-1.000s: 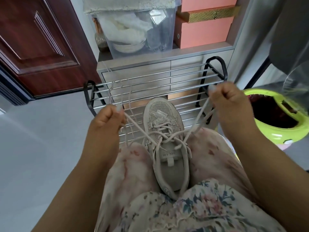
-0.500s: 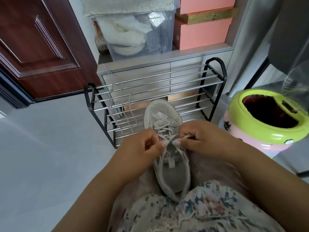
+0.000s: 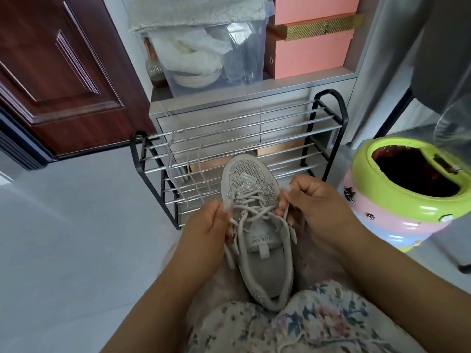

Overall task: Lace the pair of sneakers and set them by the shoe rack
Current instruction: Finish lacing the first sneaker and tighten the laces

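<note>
A grey sneaker (image 3: pixel 257 225) lay on the person's lap, between the knees, with its toe pointing toward the shoe rack (image 3: pixel 239 159) and its heel partly sunk into the floral dress (image 3: pixel 293 324). The left hand (image 3: pixel 206 233) was at the left side of the eyelets and pinched one end of the lace (image 3: pixel 251 208) between thumb and fingers; the right hand (image 3: pixel 313 202) was at the right side and pinched the other end in the same way. The fingertips were partly covered by the lace and by each other, so which eyelet each end came out of was hard to see. Only one sneaker was visible; the dress and both forearms hid much of the lap. A second, loose lace (image 3: pixel 183 169) hung in waves over the bars of the rack on its left part, and its lower ends were lost among the bars. Behind the rack stood a clear storage box (image 3: pixel 216 54) whose content was blurred. At the right stood a green and pink bin (image 3: pixel 397 200), cut partly by a transparent sheet near the edge.
</note>
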Available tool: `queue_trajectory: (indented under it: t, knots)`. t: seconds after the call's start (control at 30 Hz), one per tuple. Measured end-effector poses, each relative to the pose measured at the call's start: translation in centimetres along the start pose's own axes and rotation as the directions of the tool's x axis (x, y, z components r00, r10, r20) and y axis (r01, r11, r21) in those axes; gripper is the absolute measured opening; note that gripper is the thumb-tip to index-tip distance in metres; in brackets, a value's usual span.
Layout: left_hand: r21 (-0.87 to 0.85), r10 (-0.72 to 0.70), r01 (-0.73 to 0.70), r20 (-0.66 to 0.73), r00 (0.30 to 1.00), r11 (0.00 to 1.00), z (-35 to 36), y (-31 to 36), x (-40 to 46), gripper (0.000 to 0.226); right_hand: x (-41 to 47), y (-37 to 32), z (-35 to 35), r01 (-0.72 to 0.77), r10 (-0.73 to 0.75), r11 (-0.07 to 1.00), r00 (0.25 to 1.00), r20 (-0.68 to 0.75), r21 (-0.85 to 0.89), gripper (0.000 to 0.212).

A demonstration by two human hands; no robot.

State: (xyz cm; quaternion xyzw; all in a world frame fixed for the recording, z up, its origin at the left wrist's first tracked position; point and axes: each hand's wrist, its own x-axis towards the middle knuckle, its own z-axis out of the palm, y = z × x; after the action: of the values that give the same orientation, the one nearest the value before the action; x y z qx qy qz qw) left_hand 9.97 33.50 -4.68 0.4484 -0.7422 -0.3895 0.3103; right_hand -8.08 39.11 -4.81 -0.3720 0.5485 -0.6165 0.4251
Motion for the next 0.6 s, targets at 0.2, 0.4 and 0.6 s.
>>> queue_trajectory:
  t: [0.2,0.4,0.6]
  knots:
    - [-0.394,-0.177,0.234,0.176,0.968,0.889,0.6,-0.9,-0.2,0.039,0.4,0.1,0.7,-0.226,0.250,0.906,0.968,-0.020,0.358,0.040]
    - [-0.698,-0.183,0.393,0.358,0.916,0.599,0.8,-2.5,0.1,0.045,0.8,-1.5,-0.2,-0.187,0.190,0.910,0.981,0.030,0.369,0.030]
    - [-0.765,-0.114,0.409,0.410,0.905,0.498,0.6,-2.7,0.1,0.035,-0.8,-1.1,-0.2,0.282,-0.135,0.815,0.942,0.306,-0.507,0.018]
